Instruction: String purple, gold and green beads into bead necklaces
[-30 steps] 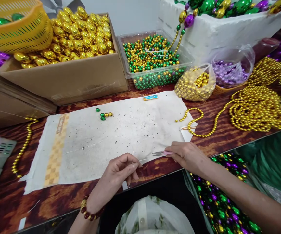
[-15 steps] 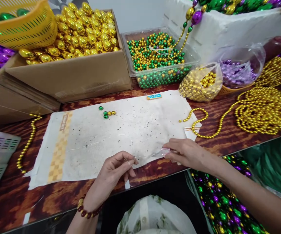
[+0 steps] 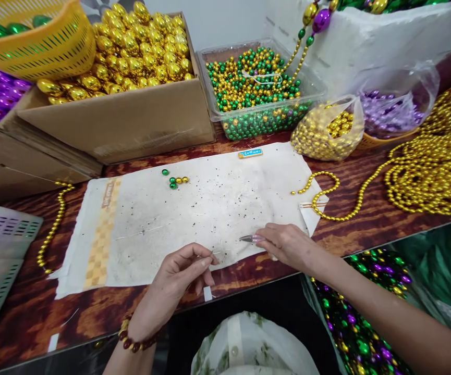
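Observation:
At the front edge of a speckled white cloth, my left hand pinches a thin, nearly clear thread or needle between thumb and forefinger. To its right, my right hand is closed round a small tool with a pointed metal tip, which points left over the cloth. The hands are apart. Green beads and gold beads lie near the cloth's back left. A gold bead strand runs from the cloth's right end.
A cardboard box of large gold beads stands at the back left, beside a clear tub of green and gold beads. Bagged gold beads and coiled gold strands are at the right; a pale basket is far left.
The pointed tool in my right hand now shows sharply, where it was blurred before. My right hand has shifted slightly. The whole view has moved a little to the left.

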{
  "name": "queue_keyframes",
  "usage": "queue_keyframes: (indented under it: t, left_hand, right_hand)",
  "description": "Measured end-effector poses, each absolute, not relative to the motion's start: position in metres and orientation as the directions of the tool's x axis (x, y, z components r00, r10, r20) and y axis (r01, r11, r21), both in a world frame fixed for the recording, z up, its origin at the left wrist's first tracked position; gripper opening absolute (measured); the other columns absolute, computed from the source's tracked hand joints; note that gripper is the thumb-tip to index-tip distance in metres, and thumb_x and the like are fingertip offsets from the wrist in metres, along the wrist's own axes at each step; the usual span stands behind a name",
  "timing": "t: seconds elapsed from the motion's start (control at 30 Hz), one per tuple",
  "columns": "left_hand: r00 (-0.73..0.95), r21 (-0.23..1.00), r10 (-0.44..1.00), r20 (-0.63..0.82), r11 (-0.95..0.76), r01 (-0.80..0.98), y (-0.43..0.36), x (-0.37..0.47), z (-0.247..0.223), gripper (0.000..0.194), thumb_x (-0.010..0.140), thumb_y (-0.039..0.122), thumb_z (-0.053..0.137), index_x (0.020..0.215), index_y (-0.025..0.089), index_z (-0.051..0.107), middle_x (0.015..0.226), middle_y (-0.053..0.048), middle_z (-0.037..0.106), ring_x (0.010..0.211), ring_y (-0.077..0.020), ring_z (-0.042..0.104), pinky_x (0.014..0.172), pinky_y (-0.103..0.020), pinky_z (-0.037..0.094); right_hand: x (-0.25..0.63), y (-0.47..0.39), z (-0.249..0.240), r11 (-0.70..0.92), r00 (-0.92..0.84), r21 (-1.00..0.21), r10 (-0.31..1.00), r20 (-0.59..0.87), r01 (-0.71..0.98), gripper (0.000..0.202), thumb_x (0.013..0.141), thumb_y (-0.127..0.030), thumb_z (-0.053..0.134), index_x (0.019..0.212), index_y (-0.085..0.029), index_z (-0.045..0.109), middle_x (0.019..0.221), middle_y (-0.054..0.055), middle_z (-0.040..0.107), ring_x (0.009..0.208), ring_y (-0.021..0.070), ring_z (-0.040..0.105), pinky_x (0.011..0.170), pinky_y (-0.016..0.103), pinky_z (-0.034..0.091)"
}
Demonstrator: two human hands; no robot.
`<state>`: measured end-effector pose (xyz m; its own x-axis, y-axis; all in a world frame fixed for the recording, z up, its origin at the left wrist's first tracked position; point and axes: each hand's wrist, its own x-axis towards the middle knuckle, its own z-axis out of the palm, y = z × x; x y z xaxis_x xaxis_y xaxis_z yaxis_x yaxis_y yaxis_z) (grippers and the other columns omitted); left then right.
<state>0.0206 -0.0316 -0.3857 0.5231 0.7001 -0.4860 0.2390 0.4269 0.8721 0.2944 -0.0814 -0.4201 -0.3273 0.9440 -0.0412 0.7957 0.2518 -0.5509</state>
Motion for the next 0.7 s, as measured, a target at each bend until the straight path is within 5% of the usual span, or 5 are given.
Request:
queue_keyframes:
  t: [0.1, 0.23, 0.47, 0.6, 0.7]
  left_hand:
    - [0.502, 0.862, 0.705, -0.501, 0.461, 0.211, -0.029, 0.013, -0.388, 0.017, 0.090, 0.031, 0.058, 0.094, 0.014, 0.062, 0.066, -0.004, 0.065, 0.049, -0.0066, 0.046, 0.048, -0.018, 0.036]
    - [0.469, 0.852, 0.725, -0.505, 0.506, 0.135, -0.028, 0.015, -0.387, 0.015, 0.090, 0.028, 0.058, 0.092, 0.014, 0.062, 0.069, -0.004, 0.066, 0.053, -0.0070, 0.050, 0.048, -0.017, 0.037]
    - [0.326, 0.867, 0.849, -0.416, 0.478, -0.141, -0.027, 0.046, -0.390, 0.010, 0.087, 0.025, 0.062, 0.088, 0.016, 0.061, 0.096, -0.005, 0.066, 0.065, -0.0083, 0.060, 0.050, -0.018, 0.041]
    - [0.294, 0.875, 0.880, -0.373, 0.439, -0.205, -0.025, 0.060, -0.391, 0.011, 0.086, 0.027, 0.063, 0.089, 0.017, 0.061, 0.096, -0.005, 0.066, 0.065, -0.0099, 0.061, 0.052, -0.020, 0.044]
    - [0.298, 0.894, 0.894, -0.334, 0.400, -0.201, -0.027, 0.068, -0.392, 0.012, 0.087, 0.027, 0.062, 0.090, 0.016, 0.062, 0.097, -0.007, 0.066, 0.065, -0.0108, 0.062, 0.053, -0.022, 0.046]
  right_hand:
    - [0.316, -0.072, -0.415, 0.134, -0.168, -0.550, 0.986, -0.012, 0.825, 0.028, 0.100, -0.035, 0.043, 0.108, -0.018, 0.064, 0.096, 0.006, 0.069, 0.086, 0.0180, 0.064, 0.074, 0.028, 0.045]
    - [0.357, -0.037, -0.414, -0.122, 0.155, -0.322, 0.985, 0.080, 0.939, 0.036, 0.097, -0.044, 0.044, 0.118, -0.021, 0.062, 0.105, 0.008, 0.069, 0.091, 0.0245, 0.063, 0.070, 0.033, 0.043]
    - [0.383, 0.002, -0.429, -0.141, 0.144, -0.030, 0.982, 0.121, 0.990, 0.030, 0.094, -0.037, 0.048, 0.110, -0.018, 0.066, 0.105, 0.013, 0.065, 0.099, 0.0307, 0.053, 0.078, 0.039, 0.035]
    - [0.345, -0.023, -0.417, -0.098, 0.157, -0.259, 0.963, 0.218, 0.961, 0.027, 0.092, -0.029, 0.051, 0.111, -0.018, 0.066, 0.111, 0.014, 0.063, 0.099, 0.0309, 0.052, 0.081, 0.042, 0.036]
    - [0.295, -0.047, -0.409, -0.028, 0.122, -0.796, 0.991, 0.058, 0.604, 0.026, 0.095, -0.033, 0.049, 0.089, -0.020, 0.070, 0.087, 0.007, 0.065, 0.079, 0.0219, 0.057, 0.069, 0.034, 0.041]
